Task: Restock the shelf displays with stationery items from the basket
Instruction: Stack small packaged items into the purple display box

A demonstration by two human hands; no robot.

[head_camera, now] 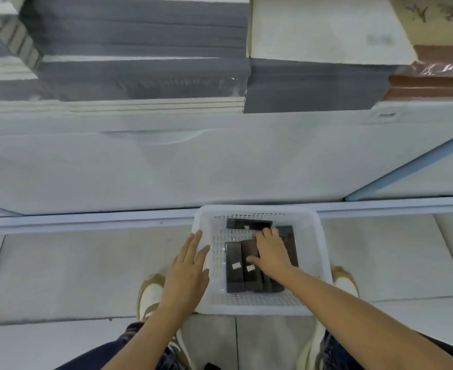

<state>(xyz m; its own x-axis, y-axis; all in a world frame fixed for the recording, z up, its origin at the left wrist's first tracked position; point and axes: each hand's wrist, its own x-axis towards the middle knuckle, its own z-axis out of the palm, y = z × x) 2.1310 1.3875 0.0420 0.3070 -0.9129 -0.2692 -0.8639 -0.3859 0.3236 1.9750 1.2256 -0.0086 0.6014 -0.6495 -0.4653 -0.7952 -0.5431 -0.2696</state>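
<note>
While left grip (188, 265) lies flat on basket (324, 263) rim, right grip (269, 252) clasps dark boxes (234, 265) beneath palm

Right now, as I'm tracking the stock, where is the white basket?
In the head view's lower centre, the white basket sits on the tiled floor by the shelf base, the left hand at its left rim.

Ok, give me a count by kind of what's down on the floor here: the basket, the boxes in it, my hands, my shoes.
White basket: 1
Dark boxes in it: at least 5; the right hand covers some
Hands: 2, counting the left hand at the basket's rim
Shoes: 2
Total: at least 10
</note>
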